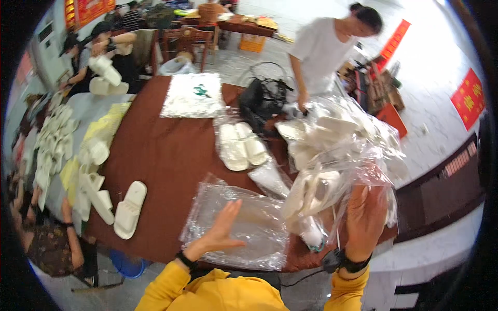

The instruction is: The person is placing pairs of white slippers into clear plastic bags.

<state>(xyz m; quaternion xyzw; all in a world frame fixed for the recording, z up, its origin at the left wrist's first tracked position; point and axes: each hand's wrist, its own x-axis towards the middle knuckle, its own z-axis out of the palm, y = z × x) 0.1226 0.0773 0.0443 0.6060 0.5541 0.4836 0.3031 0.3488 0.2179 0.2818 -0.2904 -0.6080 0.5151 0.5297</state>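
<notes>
My left hand [224, 228] lies flat and open on a stack of clear plastic bags [244, 223] at the near edge of the brown table [166, 150]. My right hand [365, 220] is raised and grips a clear plastic bag with white slippers [321, 189] inside it, held up above the table's right side. Behind it a heap of bagged white slippers [337, 129] fills the right part of the table. A bagged pair of white slippers [241, 145] lies in the table's middle.
Loose white slippers [129, 207] lie at the table's left edge, with several more on a grey surface [57, 140] to the left. A black bag [262, 101] and a white bag [193, 94] sit at the far end. People stand and sit around the table.
</notes>
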